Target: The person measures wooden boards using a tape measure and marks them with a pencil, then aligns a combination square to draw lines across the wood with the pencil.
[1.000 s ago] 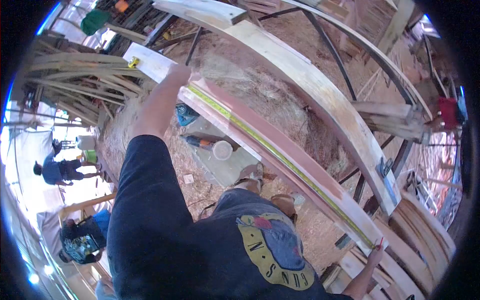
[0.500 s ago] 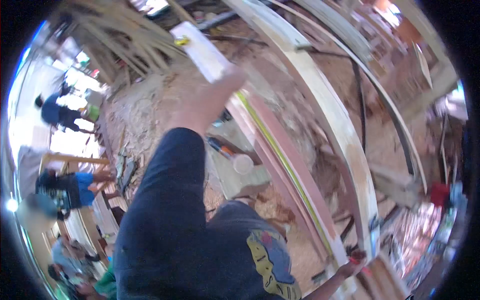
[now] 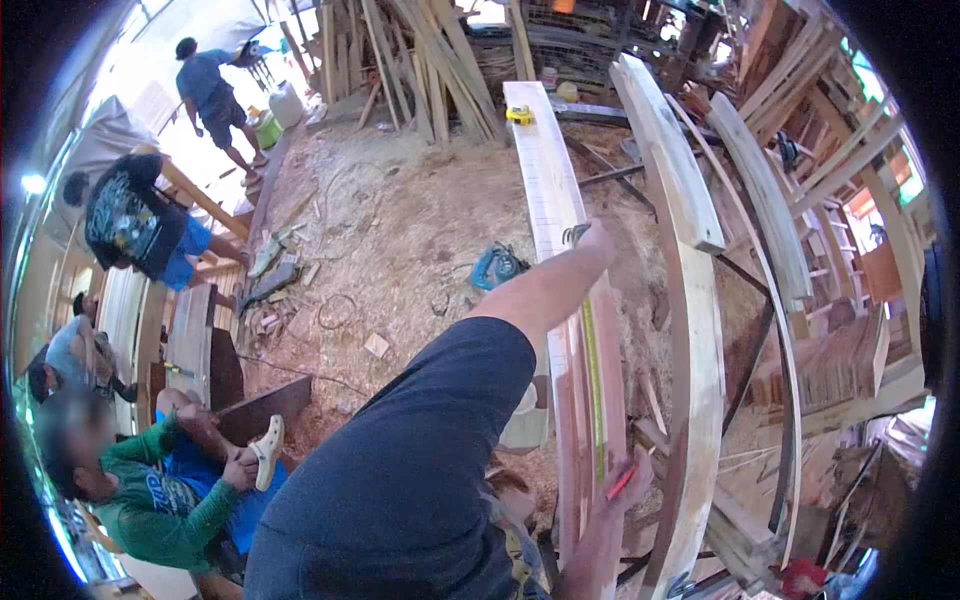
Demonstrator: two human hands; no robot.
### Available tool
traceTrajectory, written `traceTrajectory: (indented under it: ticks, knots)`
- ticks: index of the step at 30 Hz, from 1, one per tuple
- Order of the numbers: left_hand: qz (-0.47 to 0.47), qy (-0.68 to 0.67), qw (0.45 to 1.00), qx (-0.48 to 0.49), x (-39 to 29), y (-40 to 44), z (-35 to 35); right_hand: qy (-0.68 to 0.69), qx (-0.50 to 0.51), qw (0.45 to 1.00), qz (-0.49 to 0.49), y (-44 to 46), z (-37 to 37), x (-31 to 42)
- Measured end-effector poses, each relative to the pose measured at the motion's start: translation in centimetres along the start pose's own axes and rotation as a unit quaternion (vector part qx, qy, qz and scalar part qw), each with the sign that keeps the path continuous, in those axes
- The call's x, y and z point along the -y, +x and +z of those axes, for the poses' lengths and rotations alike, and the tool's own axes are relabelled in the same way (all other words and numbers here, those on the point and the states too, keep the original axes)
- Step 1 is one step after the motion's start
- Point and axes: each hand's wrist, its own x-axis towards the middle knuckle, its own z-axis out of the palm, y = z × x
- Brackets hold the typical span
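Observation:
A long pale plank (image 3: 548, 190), with lines across its far part, runs away from me beside reddish boards (image 3: 570, 400). My left hand (image 3: 597, 243) reaches over the plank, its fingers closed around a small dark metallic thing I cannot make out. Lower down, my right hand (image 3: 632, 488) is closed on a slim red pencil (image 3: 621, 482) by the board's edge. Between the hands stretches a yellow measuring-tape blade (image 3: 592, 380). A yellow tape measure case (image 3: 519, 115) sits at the plank's far end; whether the blade belongs to it, I cannot tell.
Thick timber beams (image 3: 695, 330) lie to the right. A teal power tool (image 3: 497, 268) rests on the shavings-covered ground. At lower left a person in a green sleeve (image 3: 190, 520) sits holding a pale clog (image 3: 265, 450). Other people stand farther left. Upright planks (image 3: 430, 70) lean at the back.
My view has swung left and levelled, so the plank now appears more upright. My left hand, blurred before, now shows on the plank's right edge. My right hand appears farther up along the boards.

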Motion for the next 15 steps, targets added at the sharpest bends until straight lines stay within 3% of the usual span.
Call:
traceTrajectory:
  ticks: [2, 5, 11, 15]
  knots:
    - [0.005, 0.023, 1.0, -0.005, 0.0, -1.3, -0.7, -0.009, 0.031, 0.999, 0.007, 1.2, 2.2, 0.8]
    - [-0.033, 0.024, 0.993, -0.112, -0.9, 0.8, 2.1, -0.015, 0.04, 0.999, 0.003, 1.4, 5.7, -0.5]
    - [-0.015, 0.014, 0.999, -0.03, -0.2, -2.2, -1.4, -0.024, 0.039, 0.998, -0.039, 1.9, 6.1, 0.1]
    - [-0.054, 0.008, 0.997, -0.047, -0.6, -2.3, -1.0, -0.035, 0.056, 0.997, -0.029, 1.5, 6.1, 0.2]
